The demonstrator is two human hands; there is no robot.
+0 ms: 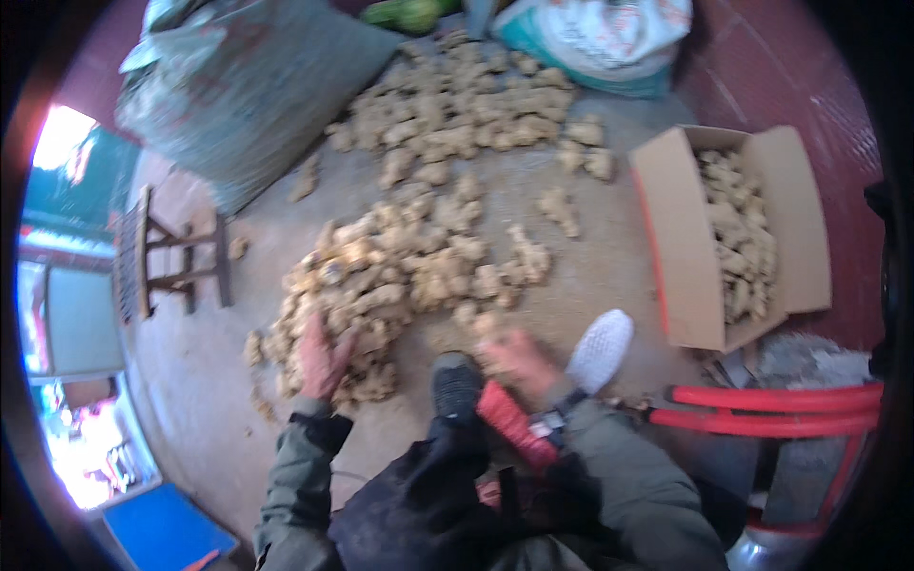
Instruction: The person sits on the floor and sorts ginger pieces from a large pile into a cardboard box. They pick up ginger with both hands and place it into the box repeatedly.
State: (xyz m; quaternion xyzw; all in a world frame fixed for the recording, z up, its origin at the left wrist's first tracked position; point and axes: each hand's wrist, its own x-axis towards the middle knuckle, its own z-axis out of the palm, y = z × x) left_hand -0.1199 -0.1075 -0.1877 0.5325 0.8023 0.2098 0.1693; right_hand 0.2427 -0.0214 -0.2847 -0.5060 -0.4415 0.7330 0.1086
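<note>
A heap of knobbly ginger roots lies on the floor in front of me. My left hand rests on its near left side, fingers spread over the roots. Right of my dark shoe, my right hand is blurred by motion. A ginger root, blurred along with it, sits at its fingertips, and the fingers look closed on it. Farther back, a second spread of ginger covers the floor. On the right stands an open cardboard box with many ginger roots inside.
A large greenish sack leans at the back left, and a white and teal sack at the back right. A small wooden stool stands left. Near my right arm are a white shoe sole, red mesh and red tubing.
</note>
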